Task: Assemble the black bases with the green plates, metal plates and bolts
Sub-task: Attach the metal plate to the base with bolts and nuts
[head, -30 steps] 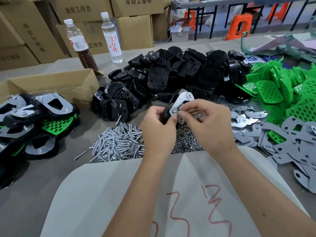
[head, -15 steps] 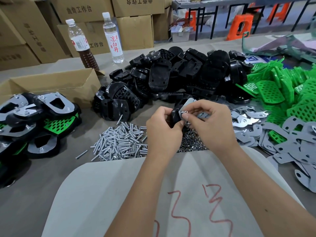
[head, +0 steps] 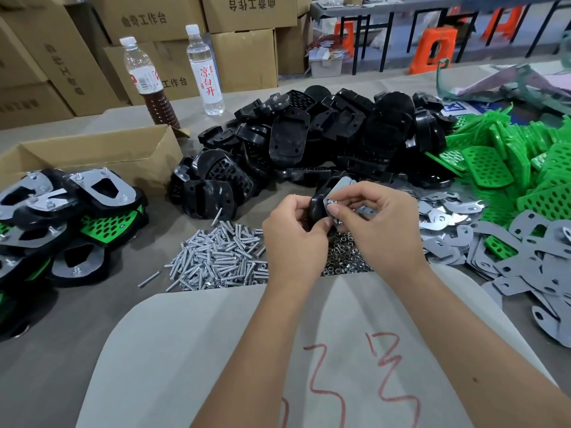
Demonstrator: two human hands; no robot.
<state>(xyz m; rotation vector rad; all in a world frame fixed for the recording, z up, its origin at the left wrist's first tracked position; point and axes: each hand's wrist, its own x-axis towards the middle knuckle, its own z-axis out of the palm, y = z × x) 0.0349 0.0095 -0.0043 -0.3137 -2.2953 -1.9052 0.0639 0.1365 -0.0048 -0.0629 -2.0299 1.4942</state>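
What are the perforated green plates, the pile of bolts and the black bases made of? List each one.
Perforated green plates: likely moulded plastic, uniform bright colour, satin sheen.
Pile of silver bolts: metal, probably zinc-plated steel, bright reflective shanks.
Black bases: apparently glossy moulded plastic, soft highlights.

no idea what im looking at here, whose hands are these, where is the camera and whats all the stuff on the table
There is no machine: a person works with bare hands, filmed by a camera worn on the head, looking down. The left hand holds a black base with a metal plate on it. The right hand pinches a small fastener at the plate. On the table lie a heap of bolts, nuts, black bases, green plates, grey metal plates and finished pieces at the left.
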